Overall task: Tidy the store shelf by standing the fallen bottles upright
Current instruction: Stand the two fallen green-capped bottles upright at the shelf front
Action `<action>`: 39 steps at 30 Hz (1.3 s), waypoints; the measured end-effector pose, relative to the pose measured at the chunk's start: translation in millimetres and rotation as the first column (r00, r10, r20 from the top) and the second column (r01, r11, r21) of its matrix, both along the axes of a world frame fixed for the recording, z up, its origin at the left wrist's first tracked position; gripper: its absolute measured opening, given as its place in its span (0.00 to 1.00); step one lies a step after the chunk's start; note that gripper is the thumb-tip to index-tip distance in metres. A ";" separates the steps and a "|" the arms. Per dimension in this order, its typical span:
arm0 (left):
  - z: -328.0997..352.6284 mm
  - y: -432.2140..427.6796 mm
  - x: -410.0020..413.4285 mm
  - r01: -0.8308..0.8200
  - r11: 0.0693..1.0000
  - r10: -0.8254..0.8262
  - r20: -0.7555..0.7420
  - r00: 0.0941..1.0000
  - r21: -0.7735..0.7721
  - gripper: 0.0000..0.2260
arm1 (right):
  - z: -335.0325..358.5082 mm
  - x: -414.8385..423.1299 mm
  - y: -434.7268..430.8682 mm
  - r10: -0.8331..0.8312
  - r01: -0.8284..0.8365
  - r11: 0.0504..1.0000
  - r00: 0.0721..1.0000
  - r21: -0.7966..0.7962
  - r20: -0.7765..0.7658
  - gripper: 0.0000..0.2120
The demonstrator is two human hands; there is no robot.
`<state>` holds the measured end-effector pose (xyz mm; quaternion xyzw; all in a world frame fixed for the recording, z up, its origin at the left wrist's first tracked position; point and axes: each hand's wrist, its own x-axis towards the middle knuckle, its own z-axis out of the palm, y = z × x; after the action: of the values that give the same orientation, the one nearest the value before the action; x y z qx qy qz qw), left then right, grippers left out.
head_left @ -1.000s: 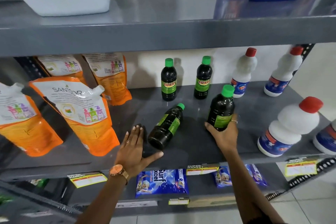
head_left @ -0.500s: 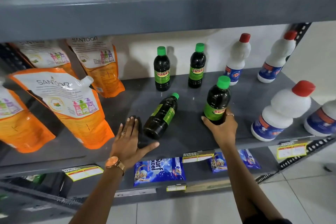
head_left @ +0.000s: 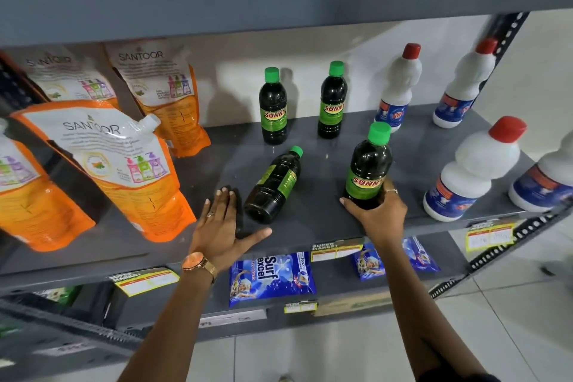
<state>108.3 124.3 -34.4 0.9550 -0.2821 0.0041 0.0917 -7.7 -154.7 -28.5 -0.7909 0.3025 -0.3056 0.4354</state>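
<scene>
A grey metal shelf (head_left: 325, 220) carries dark Sunny bottles; the right hand (head_left: 379, 215) is wrapped around the base of one upright bottle (head_left: 367, 169) near the front edge; the left hand (head_left: 221, 226) lies flat, fingers spread, just beside a fallen bottle (head_left: 274, 186) on its side, cap pointing toward the back.

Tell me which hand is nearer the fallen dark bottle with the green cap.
Left. The left hand lies flat beside the fallen dark bottle, not touching; the right hand grips the upright bottle farther right.
</scene>
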 end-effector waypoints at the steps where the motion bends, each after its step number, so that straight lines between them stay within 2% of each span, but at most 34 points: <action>1: 0.0 0.3 0.4 0.004 1.000 -0.004 0.004 1.000 -0.001 0.53 | -1.8 -7.4 3.3 -0.007 0.007 1.000 1.000 -0.009 0.005 0.40; 5: -1.7 1.5 1.3 0.017 1.000 -0.017 0.011 1.000 0.010 0.54 | -13.6 -36.4 15.8 -0.042 0.040 0.999 0.996 0.029 0.080 0.49; 9: -3.9 1.6 2.1 0.013 1.000 -0.013 0.015 1.000 0.003 0.53 | -24.6 -43.4 16.6 -0.040 0.041 0.999 0.999 -0.030 0.018 0.47; 16: -4.8 0.1 2.1 0.010 1.000 -0.010 0.014 1.000 0.008 0.53 | -26.3 -42.6 14.4 -0.029 0.030 0.999 0.999 -0.015 0.033 0.48; 19: -4.0 -0.3 2.2 0.003 1.000 -0.003 0.007 1.000 0.009 0.53 | -25.1 -48.6 26.1 -0.075 0.068 0.996 0.982 0.051 0.171 0.53; 21: -3.1 -0.1 1.4 0.008 1.000 -0.008 0.004 1.000 0.018 0.53 | -25.5 -60.3 49.9 -0.198 0.186 0.980 0.945 0.071 0.261 0.47; 22: -2.5 -0.1 1.0 0.014 1.000 -0.014 -0.003 1.000 0.027 0.54 | -24.5 -66.6 68.0 -0.209 0.215 0.977 0.939 0.006 0.272 0.39; 23: -2.3 0.0 1.5 0.017 0.999 -0.016 -0.018 1.000 0.028 0.55 | -21.3 -70.8 88.3 -0.138 0.164 0.983 0.957 -0.084 0.254 0.32; 24: -1.0 0.5 2.6 0.018 1.000 -0.017 -0.044 0.999 0.014 0.56 | -16.1 -70.2 107.1 -0.009 0.039 0.989 0.977 -0.140 0.211 0.28; 26: 1.1 1.2 5.9 0.025 0.999 -0.027 -0.104 0.994 -0.024 0.58 | 2.3 -52.3 131.8 0.213 -0.211 0.976 0.976 -0.054 0.047 0.28; 27: 2.0 1.0 7.2 0.040 0.999 -0.043 -0.123 0.991 -0.021 0.59 | 14.3 -35.3 133.9 0.254 -0.253 0.967 0.967 0.030 -0.032 0.30; 29: 3.8 2.1 6.7 0.064 0.998 -0.062 -0.138 0.989 0.008 0.60 | 33.1 7.3 124.7 0.244 -0.221 0.968 0.933 0.115 -0.263 0.40; 31: 5.8 3.1 3.7 0.064 0.998 -0.062 -0.134 0.989 0.014 0.61 | 52.3 45.1 108.5 0.211 -0.174 0.977 0.797 0.120 -0.565 0.51; 32: 6.7 3.0 1.4 0.067 0.998 -0.065 -0.133 0.989 0.011 0.60 | 57.9 59.2 103.5 0.202 -0.169 0.979 0.730 0.113 -0.653 0.54; 35: 8.5 3.4 -1.7 0.068 0.997 -0.071 -0.108 0.992 -0.028 0.60 | 62.5 84.5 106.3 0.221 -0.192 0.974 0.656 0.123 -0.722 0.52; 37: 8.3 2.7 -0.3 0.065 0.997 -0.070 -0.099 0.993 -0.046 0.60 | 55.8 92.9 109.3 0.211 -0.179 0.976 0.673 0.121 -0.709 0.48; 39: 7.8 2.9 0.5 0.063 0.997 -0.067 -0.090 0.994 -0.043 0.59 | 50.4 92.4 108.7 0.194 -0.145 0.981 0.733 0.129 -0.652 0.42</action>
<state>108.7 127.2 -26.6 0.9424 -0.3086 -0.0371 0.1236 84.7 -46.0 21.9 -0.8564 0.3737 0.0457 0.3532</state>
